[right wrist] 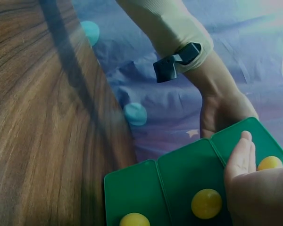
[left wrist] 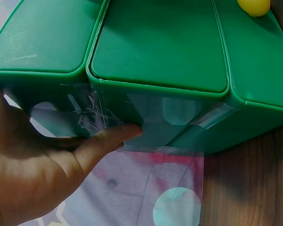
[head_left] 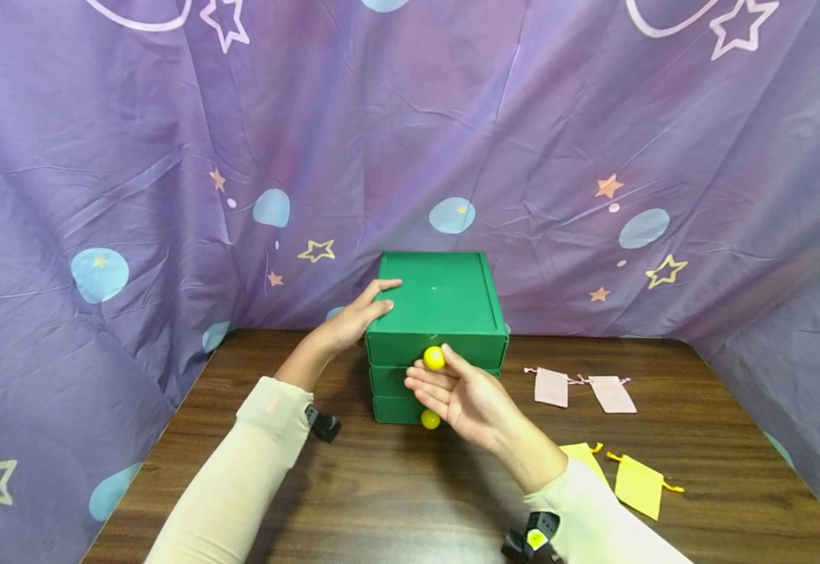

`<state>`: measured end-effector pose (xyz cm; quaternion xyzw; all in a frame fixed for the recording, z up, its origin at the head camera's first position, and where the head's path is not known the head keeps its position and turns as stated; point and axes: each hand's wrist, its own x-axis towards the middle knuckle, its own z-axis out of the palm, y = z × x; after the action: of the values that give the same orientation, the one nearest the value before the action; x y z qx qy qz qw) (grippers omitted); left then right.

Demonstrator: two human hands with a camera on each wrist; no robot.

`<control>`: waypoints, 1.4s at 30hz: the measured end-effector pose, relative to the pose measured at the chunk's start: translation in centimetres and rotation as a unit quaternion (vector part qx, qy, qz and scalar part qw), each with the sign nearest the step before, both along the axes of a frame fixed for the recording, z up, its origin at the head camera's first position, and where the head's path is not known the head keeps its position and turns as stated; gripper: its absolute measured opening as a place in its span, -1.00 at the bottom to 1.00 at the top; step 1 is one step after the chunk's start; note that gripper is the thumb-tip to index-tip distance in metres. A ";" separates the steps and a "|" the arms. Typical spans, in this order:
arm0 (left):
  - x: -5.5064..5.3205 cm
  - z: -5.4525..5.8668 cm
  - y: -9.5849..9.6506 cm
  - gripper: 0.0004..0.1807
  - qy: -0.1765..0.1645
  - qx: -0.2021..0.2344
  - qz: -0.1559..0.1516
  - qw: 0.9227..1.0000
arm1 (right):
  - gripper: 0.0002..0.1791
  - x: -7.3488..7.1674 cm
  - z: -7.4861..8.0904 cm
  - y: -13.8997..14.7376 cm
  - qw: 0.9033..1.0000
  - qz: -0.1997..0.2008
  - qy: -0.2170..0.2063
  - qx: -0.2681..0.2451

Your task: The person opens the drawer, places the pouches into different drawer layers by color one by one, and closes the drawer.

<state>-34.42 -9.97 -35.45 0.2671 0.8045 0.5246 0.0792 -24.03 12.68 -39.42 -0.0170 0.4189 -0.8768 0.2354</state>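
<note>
Hands on green drawer box [head_left: 438,309]: L hand [head_left: 356,313] spread flat, bracing top-left corner; R hand [head_left: 455,392] open-fingered at top yellow knob [head_left: 434,358], not yet gripping.

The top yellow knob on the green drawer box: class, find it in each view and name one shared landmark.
Head: top yellow knob at centre, just above the right hand.
Left wrist: top right corner.
Right wrist: far right, beside the fingers.
Shared landmark: green drawer box.
</note>
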 end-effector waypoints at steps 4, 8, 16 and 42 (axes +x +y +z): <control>-0.1 -0.1 0.0 -0.39 0.002 0.001 0.000 1.000 | -0.53 0.0 0.0 0.0 1.000 -0.004 0.002 0.004; -0.1 -0.1 0.1 -0.39 0.002 0.003 0.001 1.000 | -0.53 0.1 0.0 -0.1 1.000 -0.007 0.004 0.007; 0.0 -0.2 0.1 -0.39 -0.005 0.008 0.001 1.000 | -0.54 0.3 -0.1 0.0 1.000 -0.010 0.004 0.008; 0.1 0.0 0.0 -0.40 0.000 0.000 0.003 1.000 | -0.56 1.3 -0.4 -0.1 1.000 -0.017 0.003 0.015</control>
<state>-34.32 -9.95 -35.46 0.2644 0.8055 0.5246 0.0781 -22.76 12.53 -39.77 -0.0096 0.4328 -0.8743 0.2196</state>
